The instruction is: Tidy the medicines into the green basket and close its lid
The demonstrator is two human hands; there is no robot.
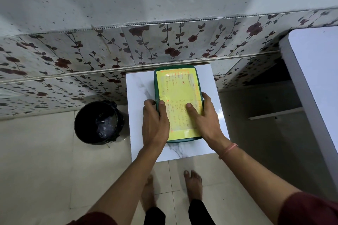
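The green basket [155,86] stands on a small white marble-patterned table [139,86], pushed back toward the wall. Its lid [179,89] lies flat on top, covered by a yellow sheet with orange writing. My left hand [155,122] grips the basket's left side, thumb resting on the lid. My right hand [203,117] holds the right side, thumb pressed on the yellow sheet and fingers wrapped round the rim. No medicines are visible; the inside of the basket is hidden by the lid.
A black bin [98,122] with a dark liner stands on the tiled floor left of the table. A white surface [316,82] juts in at the right. A floral-tiled wall [109,51] runs behind. My bare feet [192,182] stand before the table.
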